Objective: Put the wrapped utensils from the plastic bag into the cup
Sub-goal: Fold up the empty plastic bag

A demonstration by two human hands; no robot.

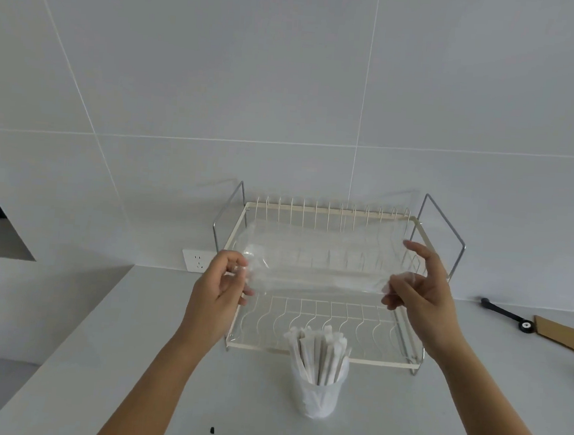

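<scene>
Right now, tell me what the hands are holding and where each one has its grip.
Both hold the clear plastic bag, stretched between them above the dish rack: left hand pinches its left end, right hand its right end.

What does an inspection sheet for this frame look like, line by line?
Surface: pale counter, one small dark speck.
Job's things: wrapped utensils upright in the cup; clear plastic bag stretched between both hands, looks empty.
Clutter: dish rack behind the cup; black tool and cardboard piece at right.
Grippers: left hand and right hand each grip a bag end.
Cables: nothing seen.
Surroundings: tiled wall, wall socket.
</scene>
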